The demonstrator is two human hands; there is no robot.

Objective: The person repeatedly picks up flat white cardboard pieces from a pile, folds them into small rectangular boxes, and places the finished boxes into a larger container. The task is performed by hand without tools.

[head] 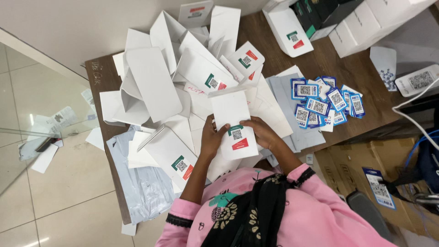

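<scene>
I hold a flat white cardboard box [234, 123] with a square code print and green and red marks, over the wooden table [361, 80]. My left hand [211, 137] grips its left edge and my right hand [261, 131] grips its right edge. Its top flap stands open. Under and around it lies a heap of similar white folded boxes [183, 77]. To the right of my right hand sits a pile of small blue-bordered code stickers [322, 103].
Grey plastic mailer bags [141, 183] hang off the table's left front. White cartons [370, 20] and a dark box stand at the back right. A white cable [414, 114], brown cardboard boxes [347, 169] and a chair sit at right. Papers lie on the tiled floor at left.
</scene>
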